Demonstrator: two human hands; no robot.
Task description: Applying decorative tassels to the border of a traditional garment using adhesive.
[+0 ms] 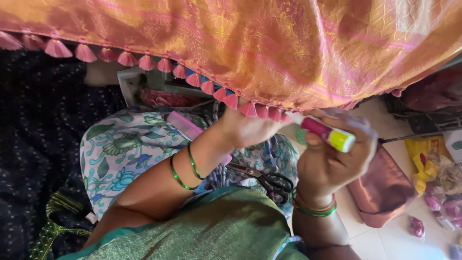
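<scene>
Tassels (207, 86) line sari (269, 43) edge from far left to centre; right stretch looks bare. Left hand (248, 129) pinches edge at last tassel. Right hand (332, 161) grips pink-yellow tube (328, 133). Scissors (267, 180) idle on lap.

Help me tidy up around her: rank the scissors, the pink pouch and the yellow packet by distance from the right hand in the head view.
1. Scissors: on the lap, just left of the right hand.
2. Pink pouch: on the floor, right of the wrist; nearly as close.
3. Yellow packet: farthest, at the right edge.
</scene>
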